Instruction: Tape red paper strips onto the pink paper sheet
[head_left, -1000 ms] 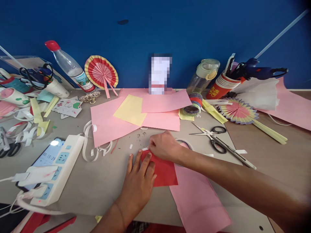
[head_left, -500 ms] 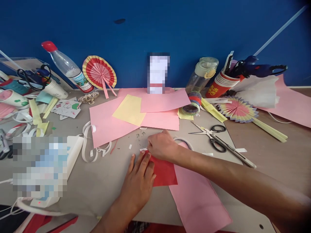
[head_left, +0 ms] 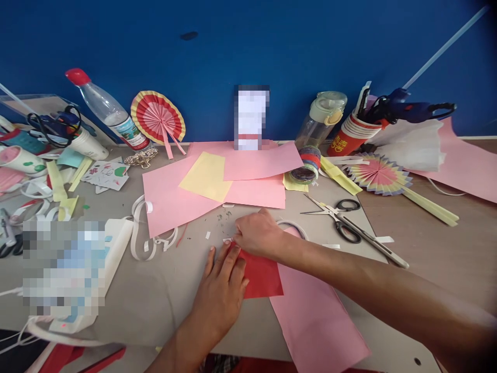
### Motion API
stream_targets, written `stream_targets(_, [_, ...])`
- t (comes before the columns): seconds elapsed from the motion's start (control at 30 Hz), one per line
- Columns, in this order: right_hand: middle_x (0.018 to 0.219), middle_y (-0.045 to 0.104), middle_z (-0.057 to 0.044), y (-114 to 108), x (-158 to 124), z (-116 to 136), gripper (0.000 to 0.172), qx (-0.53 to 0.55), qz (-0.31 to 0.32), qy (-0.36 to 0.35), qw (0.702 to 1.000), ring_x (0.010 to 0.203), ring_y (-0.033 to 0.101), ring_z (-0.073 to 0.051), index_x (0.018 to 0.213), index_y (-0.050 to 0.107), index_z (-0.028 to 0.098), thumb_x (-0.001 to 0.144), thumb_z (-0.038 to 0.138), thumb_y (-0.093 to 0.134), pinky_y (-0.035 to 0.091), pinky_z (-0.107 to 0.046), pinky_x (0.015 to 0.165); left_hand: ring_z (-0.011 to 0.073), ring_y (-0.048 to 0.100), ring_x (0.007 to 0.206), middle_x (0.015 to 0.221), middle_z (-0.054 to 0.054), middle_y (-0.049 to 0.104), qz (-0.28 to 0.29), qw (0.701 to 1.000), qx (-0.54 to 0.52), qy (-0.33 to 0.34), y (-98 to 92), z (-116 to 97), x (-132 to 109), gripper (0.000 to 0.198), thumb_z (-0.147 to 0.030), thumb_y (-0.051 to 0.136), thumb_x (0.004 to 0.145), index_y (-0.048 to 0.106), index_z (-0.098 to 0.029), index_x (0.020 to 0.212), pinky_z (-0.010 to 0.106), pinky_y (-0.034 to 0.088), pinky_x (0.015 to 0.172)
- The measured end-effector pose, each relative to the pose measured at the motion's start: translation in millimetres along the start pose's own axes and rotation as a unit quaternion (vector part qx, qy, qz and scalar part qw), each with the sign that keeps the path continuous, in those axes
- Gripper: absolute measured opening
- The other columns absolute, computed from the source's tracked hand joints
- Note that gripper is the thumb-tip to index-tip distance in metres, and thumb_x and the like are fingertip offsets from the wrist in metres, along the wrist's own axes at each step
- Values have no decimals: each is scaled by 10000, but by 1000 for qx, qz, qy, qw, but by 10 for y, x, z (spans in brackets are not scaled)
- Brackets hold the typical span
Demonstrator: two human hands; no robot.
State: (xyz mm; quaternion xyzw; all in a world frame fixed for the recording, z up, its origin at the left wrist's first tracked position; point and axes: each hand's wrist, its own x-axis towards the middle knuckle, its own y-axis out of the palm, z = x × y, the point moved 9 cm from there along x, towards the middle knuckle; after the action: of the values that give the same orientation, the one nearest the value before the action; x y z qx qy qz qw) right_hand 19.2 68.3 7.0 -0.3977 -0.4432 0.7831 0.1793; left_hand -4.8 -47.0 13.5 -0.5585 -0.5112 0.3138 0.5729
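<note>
Paper [head_left: 264, 274], red, lies at near centre. The left hand [head_left: 222, 291] is outstretched over its left side, gripping nothing; the right hand [head_left: 257, 233] is curled at its far left corner, and I cannot tell whether it pinches anything. Far right, a red cup [head_left: 351, 139] holds a blue glue gun [head_left: 411, 110] and other tools [head_left: 364, 103]; far left, a white cup [head_left: 90, 145] holds a 2nd glue gun [head_left: 68, 119].

Red paper [head_left: 262, 274], pink sheet [head_left: 316, 316]

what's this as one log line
left hand: flat on red paper | right hand: curled at its far edge | scissors: open
</note>
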Motion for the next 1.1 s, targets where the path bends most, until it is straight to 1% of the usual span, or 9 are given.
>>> stream_targets(0.17, [782,698,-78,-6,-7,16,239,-9,-1,-9,1000,778,639,-222,791,643,166,837,271,433,365,-390,833,322,450,1253,1224,113,591,6,1000,-2,-7,9,10,1,264,-243,411,916,593,-144,1078,548,335,1051])
stream_targets(0.43, [785,702,-85,-11,-13,21,247,-20,-10,-10,1000,762,643,-225,790,638,163,847,273,424,369,-391,836,329,436,1261,1226,122,582,1,1000,-12,-6,-2,5,5,253,-232,419,914,588,-139,1077,559,337,1048])
stream_targets(0.73, [817,703,-106,-14,5,40,263,-24,8,-14,1000,807,640,-233,812,653,153,849,316,449,355,-422,873,323,417,1274,1222,111,581,10,1000,-21,-16,13,15,0,248,-228,417,912,585,-150,1078,558,320,1063])
stream_targets(0.87, [812,697,-104,-21,7,48,251,-17,10,-17,1000,796,634,-232,784,645,151,840,309,457,350,-432,883,353,392,1284,1226,100,585,13,1000,-17,-22,13,29,0,251,-243,429,907,599,-155,1069,579,326,1050])
stream_targets(1.0, [814,695,-70,-39,-11,8,212,17,18,-8,1000,806,628,-212,772,632,173,822,292,464,364,-382,871,371,381,1289,1234,97,588,16,999,-6,-27,19,39,-9,262,-262,425,908,609,-161,1065,597,324,1042])
stream_targets(1.1, [826,693,-36,-62,-34,-40,205,48,26,-2,999,789,619,-179,760,616,198,811,319,459,394,-294,773,377,381,1289,1231,98,593,13,1000,3,-27,18,40,-13,267,-263,421,906,610,-164,1067,610,320,1037])
